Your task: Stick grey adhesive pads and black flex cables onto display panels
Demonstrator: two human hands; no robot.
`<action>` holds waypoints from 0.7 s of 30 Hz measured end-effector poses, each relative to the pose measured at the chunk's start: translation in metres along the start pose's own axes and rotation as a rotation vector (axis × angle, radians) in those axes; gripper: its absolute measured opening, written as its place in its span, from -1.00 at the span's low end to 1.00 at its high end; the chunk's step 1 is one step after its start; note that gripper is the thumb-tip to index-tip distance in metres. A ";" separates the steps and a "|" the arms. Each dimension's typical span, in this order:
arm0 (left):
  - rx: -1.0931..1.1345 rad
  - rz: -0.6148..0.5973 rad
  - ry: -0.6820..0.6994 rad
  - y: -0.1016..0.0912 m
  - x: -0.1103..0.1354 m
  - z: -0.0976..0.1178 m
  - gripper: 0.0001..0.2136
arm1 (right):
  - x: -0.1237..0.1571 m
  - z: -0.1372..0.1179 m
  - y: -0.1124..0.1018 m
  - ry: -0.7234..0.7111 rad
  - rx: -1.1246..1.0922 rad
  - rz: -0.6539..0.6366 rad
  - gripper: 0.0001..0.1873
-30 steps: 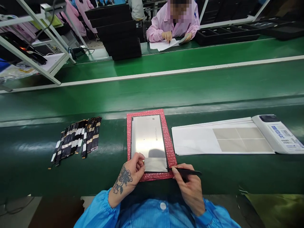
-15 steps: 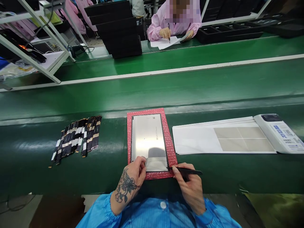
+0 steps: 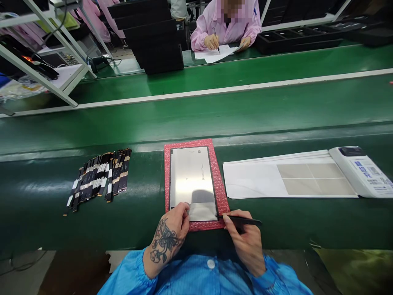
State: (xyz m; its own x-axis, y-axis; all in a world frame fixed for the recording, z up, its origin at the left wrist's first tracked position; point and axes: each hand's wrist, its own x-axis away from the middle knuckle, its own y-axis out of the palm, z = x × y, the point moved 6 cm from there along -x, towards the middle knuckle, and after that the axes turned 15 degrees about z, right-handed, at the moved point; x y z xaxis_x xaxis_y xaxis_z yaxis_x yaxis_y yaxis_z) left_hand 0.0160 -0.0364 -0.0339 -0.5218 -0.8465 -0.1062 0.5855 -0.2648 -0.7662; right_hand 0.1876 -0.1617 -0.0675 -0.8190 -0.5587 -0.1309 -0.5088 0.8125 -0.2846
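Observation:
A flat silver panel with a dark border, like a display panel, lies on a pink bubble-wrap sheet before me. Across its near end runs a pale translucent strip. At the strip's left end, my left hand rests with thumb and forefinger pinched together; what sits between the fingertips is hidden. My right hand grips black tweezers, their tips touching or just over the panel's lower right corner.
Dark flex cables with white and gold patches lie piled at left. White sheets bearing grey rectangles stretch right, under a white device. Across the green bench, a person in pink writes on paper near stacked black trays.
Both hands and the tweezers stay almost where they were. The view has shifted very slightly, and the person across has moved the pen hand a little.

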 end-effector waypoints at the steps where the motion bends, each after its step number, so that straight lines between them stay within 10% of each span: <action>1: 0.004 0.008 0.007 0.000 0.000 0.000 -0.86 | 0.000 0.001 0.000 0.001 0.003 0.002 -0.79; 21: -0.067 0.061 0.149 0.000 -0.002 0.005 -0.86 | 0.003 0.006 0.001 -0.043 0.008 0.004 -0.85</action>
State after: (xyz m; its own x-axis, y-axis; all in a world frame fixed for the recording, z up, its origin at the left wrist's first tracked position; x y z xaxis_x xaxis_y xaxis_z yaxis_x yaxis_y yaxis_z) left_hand 0.0199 -0.0371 -0.0300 -0.5757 -0.7809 -0.2425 0.5784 -0.1793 -0.7958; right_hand 0.1863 -0.1635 -0.0734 -0.8088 -0.5621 -0.1730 -0.5030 0.8136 -0.2917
